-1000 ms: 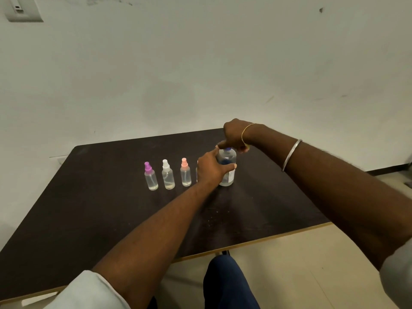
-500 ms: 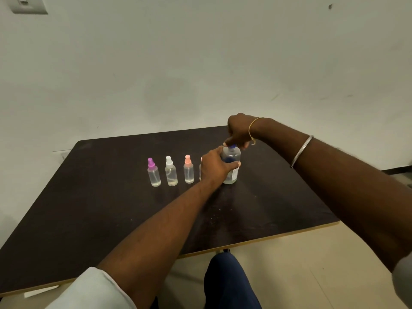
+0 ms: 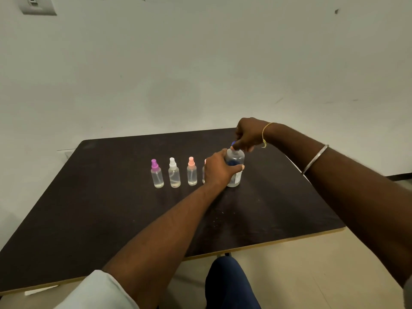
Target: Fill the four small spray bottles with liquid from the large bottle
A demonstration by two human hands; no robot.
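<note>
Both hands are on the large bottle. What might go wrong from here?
The left hand grips the large bottle right beside the fourth spray bottle, which it mostly hides; lifting may knock that over. The right hand pinches the blue cap; squeezing the body once it is open might spill liquid.

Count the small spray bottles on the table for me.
4, in a row left of the large bottle: purple-capped bottle, white-capped bottle, peach-capped bottle, then a fourth bottle mostly hidden behind the left hand.
</note>
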